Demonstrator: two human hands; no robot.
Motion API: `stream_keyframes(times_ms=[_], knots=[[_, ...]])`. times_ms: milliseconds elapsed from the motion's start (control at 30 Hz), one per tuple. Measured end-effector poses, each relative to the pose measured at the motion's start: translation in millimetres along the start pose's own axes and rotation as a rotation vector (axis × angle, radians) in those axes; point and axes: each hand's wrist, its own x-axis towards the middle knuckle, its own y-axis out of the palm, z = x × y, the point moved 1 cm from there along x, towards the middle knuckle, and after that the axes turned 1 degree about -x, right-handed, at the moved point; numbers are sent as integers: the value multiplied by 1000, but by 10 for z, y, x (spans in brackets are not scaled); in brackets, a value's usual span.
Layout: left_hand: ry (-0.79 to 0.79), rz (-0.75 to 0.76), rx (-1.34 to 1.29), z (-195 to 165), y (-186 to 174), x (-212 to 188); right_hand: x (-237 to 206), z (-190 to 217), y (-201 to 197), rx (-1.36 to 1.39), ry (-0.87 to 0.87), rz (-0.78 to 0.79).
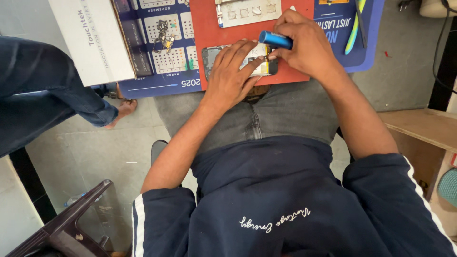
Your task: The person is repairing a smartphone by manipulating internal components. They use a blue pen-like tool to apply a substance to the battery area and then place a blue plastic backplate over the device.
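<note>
An opened phone [212, 59] with its inner parts showing lies on a red mat [204, 24]. My left hand [233, 76] presses flat on the phone, fingers spread across it. My right hand [304, 45] grips a blue screwdriver [276, 40] with its tip down on the phone's right part. A grey metal plate [247, 12] lies on the red mat beyond the phone.
A blue printed mat [166, 81] covers the work surface, with small loose parts [164, 38] on it. A white box [93, 40] sits at the left. Another person's leg and bare foot [124, 108] are at the left. A dark chair [66, 223] stands lower left, a wooden bench [423, 126] at right.
</note>
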Motion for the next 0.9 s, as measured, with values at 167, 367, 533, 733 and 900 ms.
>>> stream_keyframes(times_ms=[167, 367, 533, 733, 900], knots=[[-2, -11, 3, 0, 30, -2, 2, -16, 84, -109, 99, 33], [0, -16, 0, 12, 32, -12, 17, 0, 116, -138, 108, 22], [16, 21, 23, 12, 40, -3, -15, 39, 133, -145, 124, -14], [77, 47, 214, -23, 89, 5, -43, 53, 118, -162, 142, -56], [63, 40, 187, -23, 101, 7, -107, 67, 128, -173, 160, -137]])
